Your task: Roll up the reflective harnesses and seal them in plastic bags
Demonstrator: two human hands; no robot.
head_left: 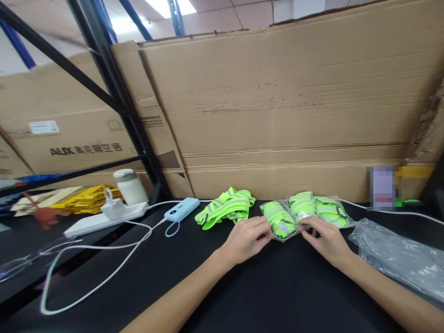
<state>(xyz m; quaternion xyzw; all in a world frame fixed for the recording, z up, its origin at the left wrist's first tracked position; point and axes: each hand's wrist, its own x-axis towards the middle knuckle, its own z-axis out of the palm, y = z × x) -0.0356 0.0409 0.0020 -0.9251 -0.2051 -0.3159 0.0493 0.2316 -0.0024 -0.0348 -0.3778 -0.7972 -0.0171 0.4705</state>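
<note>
black bench (243, 296), cardboard behind. left hand (248, 238) and right hand (324, 240) both pinch bagged vest (279, 221) at its near edge; looks like sealing step, next needs firm press along opening.

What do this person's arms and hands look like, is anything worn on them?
Both forearms are bare, with no sleeves in view. The left hand and right hand wear no gloves, and no rings, watch or bracelet show. The fingernails look short and unpainted.
</note>
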